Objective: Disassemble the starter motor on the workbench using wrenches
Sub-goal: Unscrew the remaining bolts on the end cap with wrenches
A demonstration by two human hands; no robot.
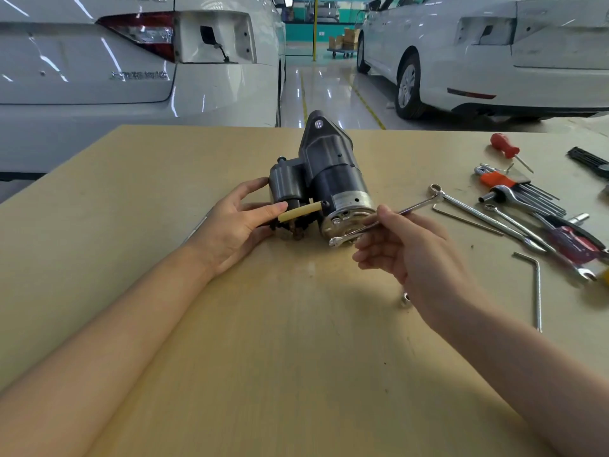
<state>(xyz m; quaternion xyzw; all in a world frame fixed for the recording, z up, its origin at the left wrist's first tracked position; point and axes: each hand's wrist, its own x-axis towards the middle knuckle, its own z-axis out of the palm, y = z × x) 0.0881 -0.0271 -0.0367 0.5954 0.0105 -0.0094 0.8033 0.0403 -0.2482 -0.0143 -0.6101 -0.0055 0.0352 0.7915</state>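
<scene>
The dark grey starter motor lies on the wooden workbench, its silver end cap facing me. My left hand holds the solenoid side, thumb against the yellow sleeved lead, fingers on the solenoid's far flank. My right hand pinches a slim combination wrench near its middle. The wrench's open end sits at the lower edge of the end cap, and its ring end points up to the right.
Loose tools lie at the right: long wrenches, a hex key set in an orange holder, a red-handled screwdriver, a bent hex key. A small nut rests by my right wrist. White cars stand beyond the bench.
</scene>
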